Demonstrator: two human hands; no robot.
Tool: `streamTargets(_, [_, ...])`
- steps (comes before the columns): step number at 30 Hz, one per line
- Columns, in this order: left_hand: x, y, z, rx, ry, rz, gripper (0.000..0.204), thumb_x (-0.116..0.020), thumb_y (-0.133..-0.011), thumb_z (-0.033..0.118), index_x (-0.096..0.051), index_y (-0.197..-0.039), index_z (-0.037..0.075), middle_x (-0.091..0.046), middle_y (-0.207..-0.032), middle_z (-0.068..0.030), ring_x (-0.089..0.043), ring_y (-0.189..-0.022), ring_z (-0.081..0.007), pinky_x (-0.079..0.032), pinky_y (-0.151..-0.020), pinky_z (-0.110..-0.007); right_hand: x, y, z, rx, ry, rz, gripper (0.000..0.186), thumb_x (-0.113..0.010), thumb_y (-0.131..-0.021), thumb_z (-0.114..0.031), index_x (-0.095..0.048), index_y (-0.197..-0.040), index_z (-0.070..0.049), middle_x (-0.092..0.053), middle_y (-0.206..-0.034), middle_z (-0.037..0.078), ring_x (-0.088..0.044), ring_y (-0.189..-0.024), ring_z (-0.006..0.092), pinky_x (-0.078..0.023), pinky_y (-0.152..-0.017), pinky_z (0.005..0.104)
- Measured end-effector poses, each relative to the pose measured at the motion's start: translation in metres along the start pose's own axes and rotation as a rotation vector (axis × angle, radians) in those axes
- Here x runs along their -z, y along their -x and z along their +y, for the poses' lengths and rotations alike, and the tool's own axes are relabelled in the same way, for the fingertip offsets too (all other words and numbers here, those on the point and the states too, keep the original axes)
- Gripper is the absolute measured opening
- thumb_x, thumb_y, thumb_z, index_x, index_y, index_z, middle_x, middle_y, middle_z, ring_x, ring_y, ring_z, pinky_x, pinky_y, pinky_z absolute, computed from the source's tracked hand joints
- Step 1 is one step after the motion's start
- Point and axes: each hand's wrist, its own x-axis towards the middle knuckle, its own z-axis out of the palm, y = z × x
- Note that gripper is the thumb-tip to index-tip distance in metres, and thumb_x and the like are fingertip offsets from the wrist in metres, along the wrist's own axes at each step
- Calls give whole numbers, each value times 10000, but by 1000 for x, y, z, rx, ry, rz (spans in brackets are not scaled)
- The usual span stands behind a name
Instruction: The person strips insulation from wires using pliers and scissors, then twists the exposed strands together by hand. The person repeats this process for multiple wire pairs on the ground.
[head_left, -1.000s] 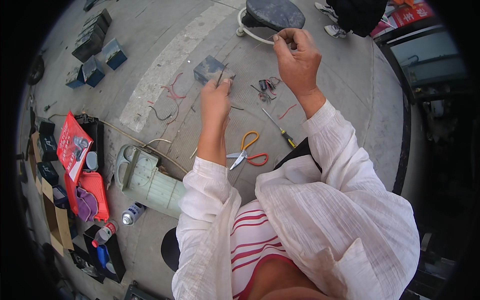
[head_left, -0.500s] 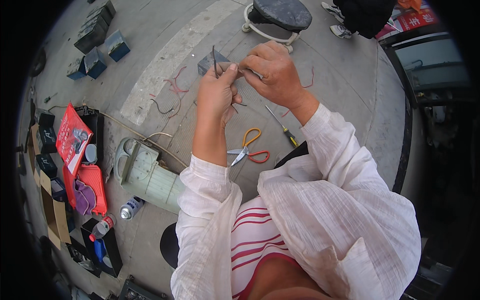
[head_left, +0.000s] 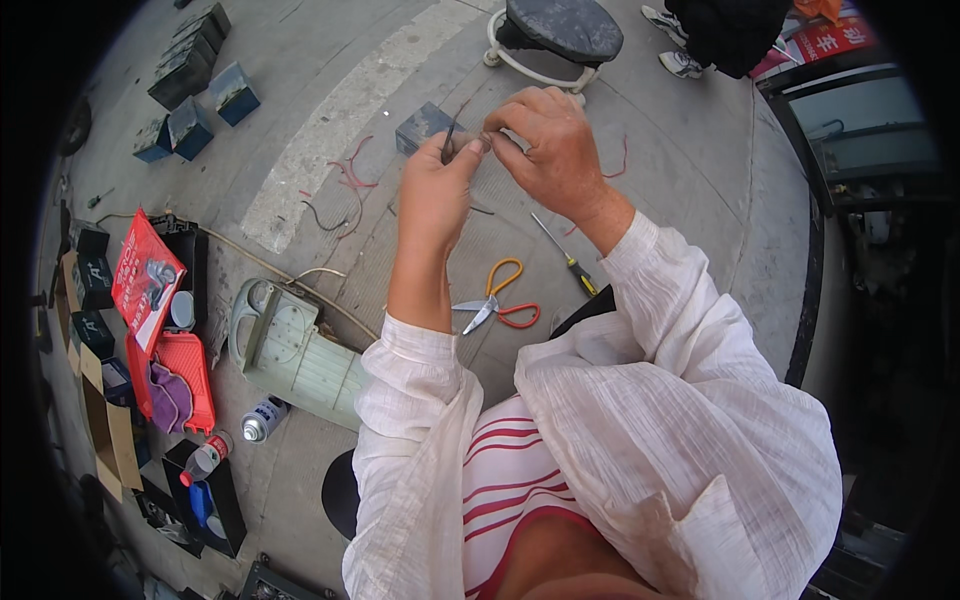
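Observation:
Both of my hands are raised over the concrete floor, their fingertips close together. My left hand (head_left: pixel 440 185) is closed on a thin dark wire (head_left: pixel 449 138) that sticks up past the thumb. My right hand (head_left: pixel 550 145) pinches at the same spot, where a thin end of the wire seems to lie between the fingertips; the fingers hide most of it. A grey battery block (head_left: pixel 422 127) sits on the floor beyond my left hand. Below the hands lie opened scissors (head_left: pixel 490 302) with one orange and one red handle, and a yellow-and-black screwdriver (head_left: pixel 578 270).
Red wire scraps (head_left: pixel 350 178) lie left of my hands. A pale green plastic housing (head_left: pixel 295 345), a spray can (head_left: pixel 262 420), a red tray (head_left: pixel 190 370) and a bottle (head_left: pixel 207 456) are at left. A black stool (head_left: pixel 565 30) stands ahead, near another person's shoes (head_left: pixel 681 64).
My left hand has turned and shifted slightly right, and its fingers have closed in. The dark wire now leans to the right. My right hand stays almost in place, still pinching.

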Motion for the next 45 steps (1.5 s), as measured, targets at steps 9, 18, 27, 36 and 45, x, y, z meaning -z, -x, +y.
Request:
streamTargets(9, [-7, 4, 2, 72, 142, 28, 145, -598, -908, 89, -625, -959, -44, -618, -860, -24, -527, -782, -84, -415, -699, -226, 4, 2, -20, -64, -112, 46, 553, -695, -782, -169, -583, -1317, -86, -545, -1154, 140, -490, -974, 295, -397, -874, 405])
streamTargets(18, [-8, 4, 5, 100, 187, 44, 122, -596, -901, 80, -622, -951, -29, -612, -860, -25, -529, -776, -83, -418, -679, -233, 2, 5, -25, -17, -39, 43, 415, -692, -780, -131, -660, -1193, -95, -579, -1084, 125, -519, -928, 288, -424, -837, 399])
streamTargets(27, [-15, 2, -16, -151, -102, 60, 212, -614, -895, 172, -625, -907, -39, -586, -685, -59, -478, -635, -111, -403, -577, -302, 3, 2, -19, -81, -92, 246, 208, -749, -732, -41, -699, -929, -82, -647, -895, 66, -578, -862, 246, -453, -752, 347])
streamTargets(36, [-22, 9, -7, -171, -238, 56, 234, -612, -890, 185, -631, -875, -48, -568, -648, -100, -485, -606, -148, -410, -576, -334, 6, 2, -10, -73, -42, 188, 131, -693, -771, -18, -601, -860, -44, -609, -843, 96, -563, -805, 283, -439, -700, 381])
streamTargets(45, [-2, -13, -46, -64, -146, 103, 230, -589, -907, 163, -653, -931, -57, -634, -754, -97, -543, -667, -192, -429, -631, -334, 7, -5, 40, -220, 141, 361, 91, -657, -826, -66, -586, -877, -38, -586, -856, 100, -539, -810, 304, -440, -724, 407])
